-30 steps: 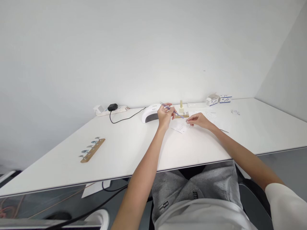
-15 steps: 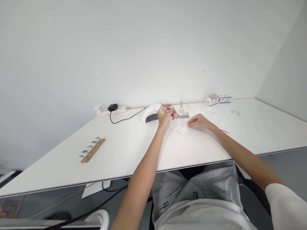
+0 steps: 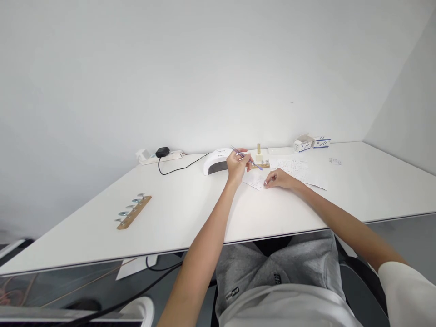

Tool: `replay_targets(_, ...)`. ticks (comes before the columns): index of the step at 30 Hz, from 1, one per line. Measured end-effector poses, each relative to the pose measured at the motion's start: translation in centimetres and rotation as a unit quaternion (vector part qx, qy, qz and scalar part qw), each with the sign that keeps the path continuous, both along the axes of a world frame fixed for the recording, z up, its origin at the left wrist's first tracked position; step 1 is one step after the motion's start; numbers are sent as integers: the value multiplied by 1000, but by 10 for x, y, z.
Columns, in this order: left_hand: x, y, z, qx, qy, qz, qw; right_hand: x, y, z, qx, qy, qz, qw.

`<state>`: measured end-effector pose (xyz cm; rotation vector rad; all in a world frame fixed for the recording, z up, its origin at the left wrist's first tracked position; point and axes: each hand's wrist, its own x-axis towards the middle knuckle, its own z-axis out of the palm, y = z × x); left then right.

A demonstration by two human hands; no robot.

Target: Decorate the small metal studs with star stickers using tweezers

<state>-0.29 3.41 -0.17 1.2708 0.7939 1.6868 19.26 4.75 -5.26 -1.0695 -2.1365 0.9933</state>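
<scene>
My left hand [image 3: 237, 165] is closed round thin purple-tinted tweezers [image 3: 250, 160], tip pointing right and down towards a small white paper sheet [image 3: 255, 180]. My right hand [image 3: 277, 179] rests on the table with its fingertips pressed together at the edge of that sheet; whether they hold anything is too small to tell. Just behind the hands stand a small wooden holder strip [image 3: 260, 165] and a pale bottle [image 3: 259, 152].
A white nail lamp [image 3: 214, 163] sits left of the hands, its cable running to a power strip [image 3: 160, 156]. A wooden strip with blue-tipped pieces [image 3: 132, 212] lies far left. More papers [image 3: 296, 165] and two small boxes [image 3: 311, 142] are at the back right.
My right hand has slid slightly left and towards me along the small sheet. The left hand with the tweezers has barely moved.
</scene>
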Motion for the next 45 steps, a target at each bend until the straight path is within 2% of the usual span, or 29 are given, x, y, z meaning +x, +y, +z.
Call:
replay_targets(13, 0, 0, -1, -13, 18, -1, 1000, 8, 5, 2, 6, -35, 29, 999)
replay_targets(16, -2, 1, -1, -51, 42, 4, 998, 15, 5, 11, 3, -45, 42, 998)
replay_targets(19, -3, 2, -4, -123, 83, 4, 989, 27, 6, 23, -3, -46, 39, 998)
replay_targets(21, -4, 3, -9, -172, 118, -7, 978, 36, 8, 28, 25, -36, -1, 999)
replay_targets(26, -6, 8, -24, -287, 187, -61, 937, 56, 18, 31, 117, -35, -181, 976)
replay_targets(29, -9, 11, -32, -309, 213, -132, 917, 62, 22, 29, 124, -28, -243, 962)
replay_targets(32, -12, 13, -37, -302, 251, -162, 905, 65, 23, 27, 121, -35, -289, 949)
replay_targets(39, -13, 16, -39, -273, 317, -131, 899, 60, 24, 23, 134, -71, -284, 947)
replay_targets(45, -20, 14, -36, -236, 378, -52, 894, 64, 27, 22, 127, -49, -291, 947)
